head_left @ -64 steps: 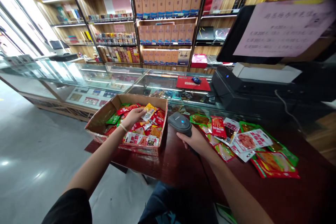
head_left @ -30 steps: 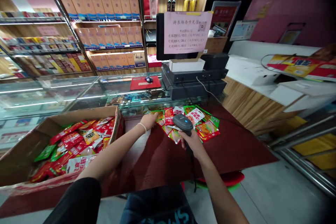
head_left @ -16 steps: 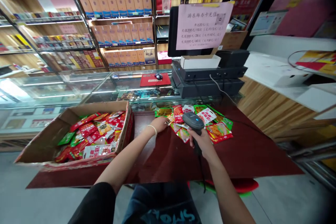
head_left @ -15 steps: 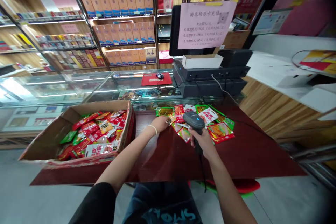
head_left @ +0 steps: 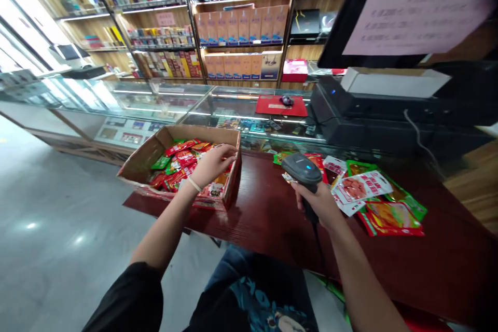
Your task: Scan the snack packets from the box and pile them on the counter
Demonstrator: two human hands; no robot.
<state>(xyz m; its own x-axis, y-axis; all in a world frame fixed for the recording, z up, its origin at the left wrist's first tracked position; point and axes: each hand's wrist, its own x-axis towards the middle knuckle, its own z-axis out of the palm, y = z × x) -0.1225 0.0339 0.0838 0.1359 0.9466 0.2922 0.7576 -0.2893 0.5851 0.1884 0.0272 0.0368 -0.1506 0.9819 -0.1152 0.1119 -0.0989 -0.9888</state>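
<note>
- A glass counter (head_left: 163, 98), lit inside, runs across the shop.
- Behind the counter: wooden shelves (head_left: 237, 26) with strip lights and rows of boxes.
- Left of the counter: bright windows (head_left: 15, 41).
- Before the counter: a glossy grey floor (head_left: 46, 218) with light spots.
- Right of the counter: a dark red surface (head_left: 272, 212) and a monitor (head_left: 342, 26).

Far right, the pink notice (head_left: 416, 5) is blurred and cut off above; the right hand (head_left: 319, 203) hides the scanner (head_left: 301, 170) handle.
</note>
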